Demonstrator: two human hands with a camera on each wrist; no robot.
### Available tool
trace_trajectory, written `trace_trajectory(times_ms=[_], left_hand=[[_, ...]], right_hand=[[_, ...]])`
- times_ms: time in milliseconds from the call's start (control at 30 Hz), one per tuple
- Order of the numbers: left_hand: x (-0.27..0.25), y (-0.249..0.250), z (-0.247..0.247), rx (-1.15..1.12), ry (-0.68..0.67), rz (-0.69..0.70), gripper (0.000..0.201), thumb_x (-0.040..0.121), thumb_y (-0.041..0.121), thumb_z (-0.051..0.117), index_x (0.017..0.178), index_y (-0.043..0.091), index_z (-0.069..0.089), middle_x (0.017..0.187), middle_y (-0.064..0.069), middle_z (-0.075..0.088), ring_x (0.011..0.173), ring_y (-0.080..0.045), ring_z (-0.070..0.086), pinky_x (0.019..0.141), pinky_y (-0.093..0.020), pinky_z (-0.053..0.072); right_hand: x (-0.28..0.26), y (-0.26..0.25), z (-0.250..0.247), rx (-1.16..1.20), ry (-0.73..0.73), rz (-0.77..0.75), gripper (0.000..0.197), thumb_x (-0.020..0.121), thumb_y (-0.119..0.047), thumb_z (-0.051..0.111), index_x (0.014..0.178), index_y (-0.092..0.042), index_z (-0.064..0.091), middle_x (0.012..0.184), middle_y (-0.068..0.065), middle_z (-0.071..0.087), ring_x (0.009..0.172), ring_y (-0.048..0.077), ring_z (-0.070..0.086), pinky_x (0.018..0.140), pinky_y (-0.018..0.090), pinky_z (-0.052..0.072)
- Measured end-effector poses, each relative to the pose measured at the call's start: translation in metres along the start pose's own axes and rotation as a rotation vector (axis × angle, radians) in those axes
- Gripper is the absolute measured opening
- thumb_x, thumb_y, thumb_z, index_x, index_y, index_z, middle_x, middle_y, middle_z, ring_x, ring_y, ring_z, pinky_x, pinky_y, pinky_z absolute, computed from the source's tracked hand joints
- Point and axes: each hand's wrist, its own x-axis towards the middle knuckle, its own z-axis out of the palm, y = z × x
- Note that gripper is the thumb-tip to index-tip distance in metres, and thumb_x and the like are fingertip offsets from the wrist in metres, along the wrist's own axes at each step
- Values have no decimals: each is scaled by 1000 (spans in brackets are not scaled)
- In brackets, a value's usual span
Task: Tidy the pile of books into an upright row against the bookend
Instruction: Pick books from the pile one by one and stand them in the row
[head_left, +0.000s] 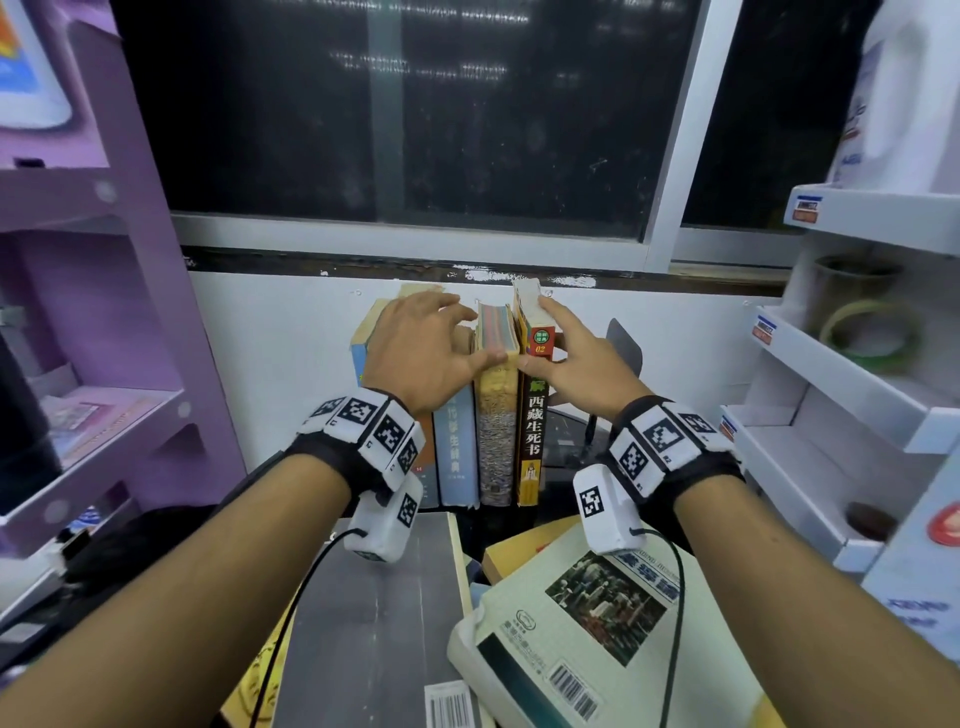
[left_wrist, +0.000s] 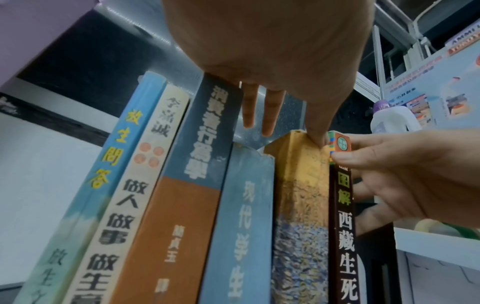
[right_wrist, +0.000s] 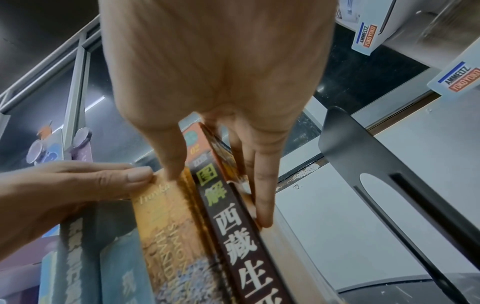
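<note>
Several books stand upright in a row (head_left: 457, 452) against the white wall. My left hand (head_left: 441, 338) lies over their tops with straight fingers, its thumb pressing the spine of a yellow book (head_left: 496, 431) (left_wrist: 298, 195). My right hand (head_left: 571, 358) (right_wrist: 221, 82) pinches the top of the dark brown book (head_left: 531, 441) (right_wrist: 241, 236) at the row's right end, thumb on the spine and fingers on the right cover. A black bookend (head_left: 626, 348) (right_wrist: 389, 185) stands just right of it, with a gap between them. A grey book (head_left: 374, 623) and a pale green book (head_left: 597, 639) lie flat in front.
A purple shelf unit (head_left: 104, 312) stands on the left. White shelves (head_left: 857, 374) on the right hold a roll of tape (head_left: 872, 332) and a white jug (head_left: 893, 104). A dark window (head_left: 415, 104) sits above the wall behind the row.
</note>
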Motion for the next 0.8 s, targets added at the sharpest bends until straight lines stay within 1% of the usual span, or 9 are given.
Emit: trace_trajectory(times_ms=[67, 133, 200, 300, 400, 533, 633, 733, 800], left_hand=[[-1, 0, 0, 45, -26, 6, 70, 81, 76, 38, 124, 25, 61, 139, 2, 54, 130, -16, 44, 108, -39, 30], [-3, 1, 0, 68, -26, 17, 68, 83, 76, 35, 119, 26, 63, 130, 4, 60, 123, -16, 50, 103, -39, 32], [-4, 1, 1, 79, -16, 27, 69, 83, 77, 32, 116, 27, 65, 122, 5, 65, 117, -15, 53, 100, -39, 35], [-4, 1, 1, 73, -17, 24, 68, 83, 76, 33, 116, 26, 65, 121, 4, 65, 116, -16, 54, 100, -39, 36], [-4, 1, 0, 72, -21, 30, 68, 84, 76, 34, 116, 25, 65, 120, 3, 66, 115, -17, 55, 100, -39, 35], [-5, 2, -1, 76, -22, 22, 68, 83, 76, 34, 115, 26, 66, 117, 3, 67, 114, -16, 56, 98, -38, 35], [-5, 3, 0, 93, -13, 18, 66, 84, 75, 34, 114, 26, 67, 114, 3, 68, 112, -16, 56, 98, -38, 36], [-5, 3, 0, 98, -14, 17, 66, 84, 75, 34, 115, 26, 66, 115, 2, 68, 113, -16, 56, 98, -38, 35], [-5, 3, 0, 98, -29, 12, 67, 84, 75, 33, 117, 26, 65, 118, 2, 67, 117, -17, 54, 100, -39, 35]], right_hand=[[-1, 2, -1, -25, -42, -5, 92, 82, -21, 76, 151, -36, 17, 141, 4, 53, 103, 21, 66, 91, 44, 55], [-1, 3, 1, -42, -43, -14, 99, 75, -15, 82, 149, -37, 19, 140, 5, 53, 99, 21, 68, 90, 45, 56], [-1, 4, 3, -41, -14, -22, 99, 73, -11, 84, 147, -35, 23, 137, 6, 55, 96, 21, 68, 87, 45, 57], [-1, 2, 6, -26, 7, -28, 95, 74, -8, 82, 146, -32, 25, 134, 6, 57, 92, 20, 69, 82, 43, 59], [0, 0, 7, -43, 9, -35, 93, 74, -8, 82, 145, -30, 26, 132, 7, 58, 89, 18, 69, 79, 38, 59], [0, -1, 7, -70, 10, -34, 92, 75, -9, 81, 145, -30, 26, 132, 7, 58, 91, 20, 68, 76, 36, 59], [-1, -1, 8, -84, 9, -37, 92, 76, -11, 81, 146, -30, 24, 131, 8, 58, 92, 21, 68, 75, 33, 58], [-1, -1, 9, -99, 5, -34, 94, 78, -12, 79, 148, -31, 21, 131, 9, 58, 97, 22, 66, 76, 32, 57], [-1, -1, 9, -109, -4, -24, 95, 79, -13, 78, 151, -31, 17, 133, 9, 57, 100, 23, 66, 79, 34, 56]])
